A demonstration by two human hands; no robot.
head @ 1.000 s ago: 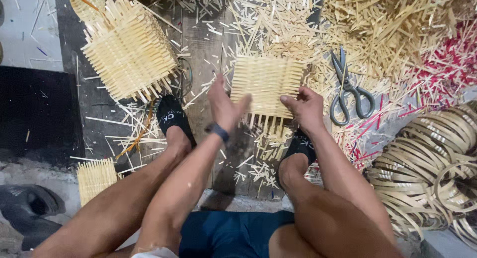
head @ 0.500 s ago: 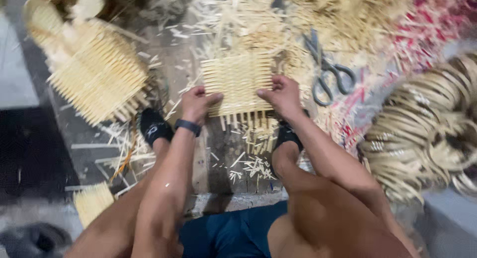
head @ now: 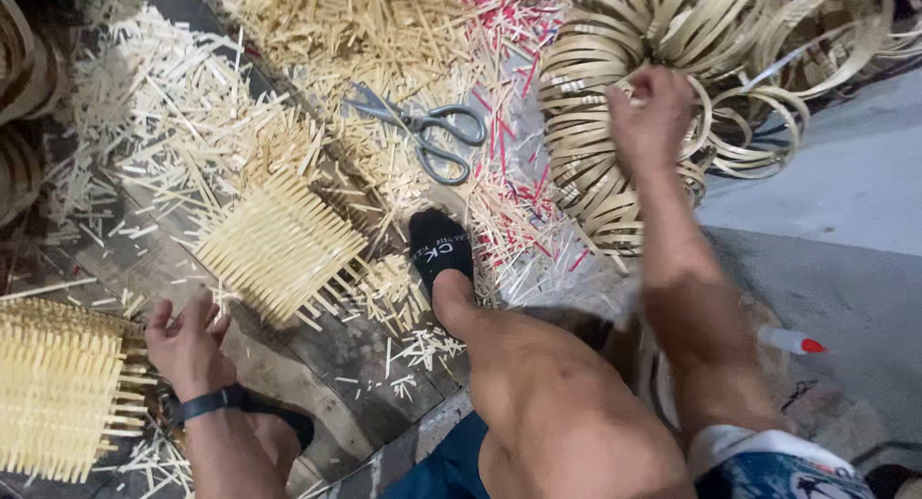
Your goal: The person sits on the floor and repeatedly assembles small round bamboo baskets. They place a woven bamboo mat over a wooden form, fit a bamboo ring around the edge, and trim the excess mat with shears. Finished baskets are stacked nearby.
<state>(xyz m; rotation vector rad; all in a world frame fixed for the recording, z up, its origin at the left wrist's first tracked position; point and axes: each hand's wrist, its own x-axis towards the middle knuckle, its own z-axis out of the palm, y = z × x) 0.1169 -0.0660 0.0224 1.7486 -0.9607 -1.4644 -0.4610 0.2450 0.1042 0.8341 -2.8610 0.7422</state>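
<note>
My right hand (head: 651, 105) reaches up to a pile of bamboo strip rings (head: 615, 124) and closes its fingers on one ring there. My left hand (head: 187, 340) rests open on the wooden floor, fingers spread, just below a small woven bamboo mat (head: 280, 244) and next to a stack of woven mats (head: 58, 389) at the far left. It wears a dark wristband. The woven mat lies flat between my left hand and my right foot in a black sock (head: 440, 254).
Grey scissors (head: 423, 134) lie among heaps of cut bamboo sticks, some red-tipped, at the top centre. More bamboo rings lie at the top right. A white marker with a red cap (head: 792, 341) lies on the grey floor at right.
Both hands have let go of the small woven mat. My right hand has moved right to the bamboo rings, my left has dropped to the floor. The view has swung right.
</note>
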